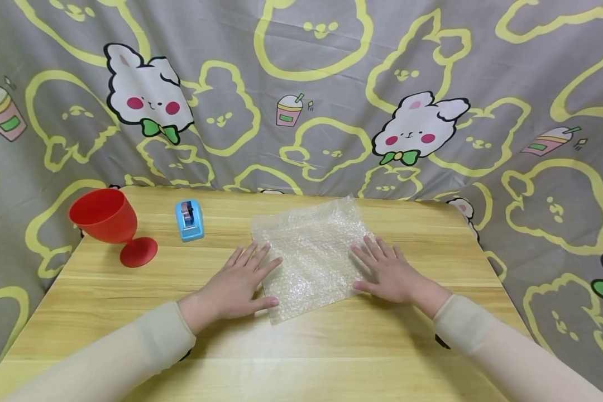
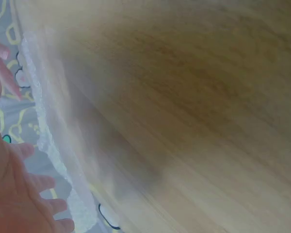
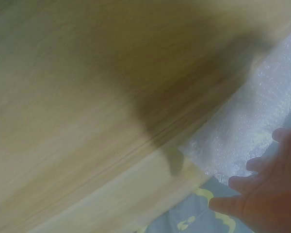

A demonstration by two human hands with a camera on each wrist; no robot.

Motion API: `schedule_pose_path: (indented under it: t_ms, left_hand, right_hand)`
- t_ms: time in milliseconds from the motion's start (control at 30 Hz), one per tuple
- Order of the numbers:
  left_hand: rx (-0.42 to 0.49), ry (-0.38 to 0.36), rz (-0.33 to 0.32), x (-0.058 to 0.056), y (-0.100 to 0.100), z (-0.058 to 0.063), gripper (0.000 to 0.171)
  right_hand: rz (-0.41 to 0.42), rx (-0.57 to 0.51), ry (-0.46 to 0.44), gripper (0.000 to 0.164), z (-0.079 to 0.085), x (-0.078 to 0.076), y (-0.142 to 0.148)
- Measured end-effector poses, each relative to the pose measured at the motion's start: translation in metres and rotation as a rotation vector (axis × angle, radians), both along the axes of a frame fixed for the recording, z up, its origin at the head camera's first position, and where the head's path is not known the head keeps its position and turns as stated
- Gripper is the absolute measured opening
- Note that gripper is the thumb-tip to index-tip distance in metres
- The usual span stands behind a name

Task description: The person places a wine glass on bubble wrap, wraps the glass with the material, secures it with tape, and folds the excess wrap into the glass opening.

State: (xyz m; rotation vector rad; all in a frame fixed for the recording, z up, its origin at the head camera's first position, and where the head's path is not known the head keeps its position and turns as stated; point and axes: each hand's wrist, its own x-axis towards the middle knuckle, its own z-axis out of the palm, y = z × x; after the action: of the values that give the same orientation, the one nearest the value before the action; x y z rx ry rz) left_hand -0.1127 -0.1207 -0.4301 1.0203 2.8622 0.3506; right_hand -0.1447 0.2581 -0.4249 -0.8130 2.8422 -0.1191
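Observation:
A sheet of clear bubble wrap (image 1: pixel 311 257) lies on the wooden table, its far edge a little raised and creased. My left hand (image 1: pixel 238 285) is over its left edge with fingers spread and straight. On the opposite side, my right hand (image 1: pixel 392 271) spreads its fingers over the right edge. Neither hand grips anything. In the left wrist view the bubble wrap (image 2: pixel 51 141) runs past the outstretched fingers; the right wrist view shows bubble wrap (image 3: pixel 247 121) beside that hand's fingertips.
A red goblet-shaped cup (image 1: pixel 108 218) leans at the table's left, its round foot toward the middle. Right of it stands a blue tape dispenser (image 1: pixel 189 220). A grey patterned curtain (image 1: pixel 331 111) hangs behind the wooden table (image 1: pixel 321 363) and down both sides.

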Motion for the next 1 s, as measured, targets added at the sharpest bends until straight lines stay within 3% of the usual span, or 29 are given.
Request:
schedule_pose_path:
  t_ms: [233,1000]
  left_hand:
    - [0.004,-0.006,0.015,-0.001,0.001,0.002,0.083]
    - [-0.043,-0.129,-0.002,0.0,0.013,-0.004,0.079]
  right_hand:
    - [0.008,-0.017,0.002,0.081,-0.003,0.002,-0.002]
    - [0.015,-0.034,-0.112,0.082,-0.013,0.003,-0.007]
